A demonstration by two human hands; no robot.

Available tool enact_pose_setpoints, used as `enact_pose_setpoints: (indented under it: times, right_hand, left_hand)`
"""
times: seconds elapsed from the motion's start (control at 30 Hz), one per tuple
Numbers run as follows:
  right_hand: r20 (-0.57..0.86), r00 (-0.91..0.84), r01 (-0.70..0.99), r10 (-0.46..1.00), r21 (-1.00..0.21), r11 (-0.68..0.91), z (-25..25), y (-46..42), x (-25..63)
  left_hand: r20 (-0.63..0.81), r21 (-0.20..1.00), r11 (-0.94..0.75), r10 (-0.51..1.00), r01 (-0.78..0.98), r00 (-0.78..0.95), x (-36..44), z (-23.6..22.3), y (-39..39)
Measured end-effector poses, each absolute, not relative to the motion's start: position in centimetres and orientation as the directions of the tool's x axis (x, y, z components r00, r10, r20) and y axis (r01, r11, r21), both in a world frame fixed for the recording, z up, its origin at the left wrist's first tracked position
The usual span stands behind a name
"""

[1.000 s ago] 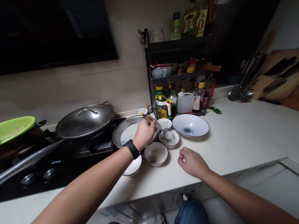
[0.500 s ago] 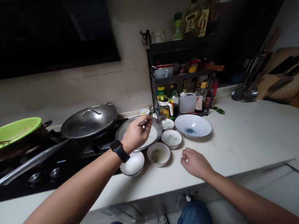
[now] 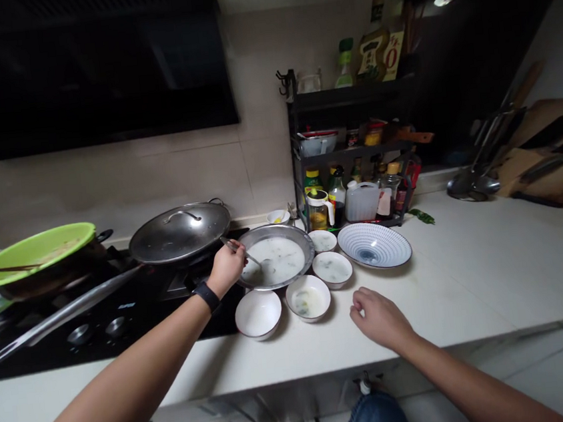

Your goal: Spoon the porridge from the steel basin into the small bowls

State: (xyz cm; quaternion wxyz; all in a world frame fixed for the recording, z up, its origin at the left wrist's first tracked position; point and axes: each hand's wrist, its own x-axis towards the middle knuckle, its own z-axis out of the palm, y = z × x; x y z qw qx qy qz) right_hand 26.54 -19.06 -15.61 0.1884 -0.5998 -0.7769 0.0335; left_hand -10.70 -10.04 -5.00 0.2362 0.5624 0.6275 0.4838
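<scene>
Grasping ladle [image 3: 252, 258] w/ fingers of L hand [image 3: 226, 268], dipping it in milky soup [image 3: 285, 253] in metal basin [image 3: 310, 248], behind white bowls [image 3: 260, 337]; holding R hand [image 3: 379, 317] w/ fingers clenched, nr worktop [image 3: 450, 280] edge.

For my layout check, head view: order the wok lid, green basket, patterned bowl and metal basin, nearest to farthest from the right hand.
From the right hand:
1. Patterned bowl, just beyond it.
2. Metal basin, to its left.
3. Wok lid, farther left.
4. Green basket, far left.
</scene>
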Motion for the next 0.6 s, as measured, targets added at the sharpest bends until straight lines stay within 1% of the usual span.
enact_pose_setpoints:
  times: [0.1,0.2,0.33,0.6]
  right_hand:
    - [0.244,-0.202,0.921,0.949,-0.281,0.269,-15.5,-19.1,26.5]
    - [0.235,-0.203,0.919,0.951,-0.29,0.267,-15.5,-19.1,26.5]
    - [0.239,-0.207,0.918,0.949,-0.288,0.273,-15.5,-19.0,26.5]
    - [0.232,-0.199,0.914,0.952,-0.306,0.266,-15.6,-19.1,26.6]
  left_hand:
    - [0.094,0.974,-0.006,0.919,0.226,-0.383,-10.4,-5.3,-9.7]
    - [-0.025,0.998,0.05,0.89,0.044,-0.455,-10.4,-4.9,-9.4]
    - [-0.042,0.999,0.051,0.88,0.005,-0.473,-10.5,-4.0,-9.4]
    - [-0.051,0.997,0.02,0.891,-0.072,-0.45,-9.3,-1.0,-10.0]
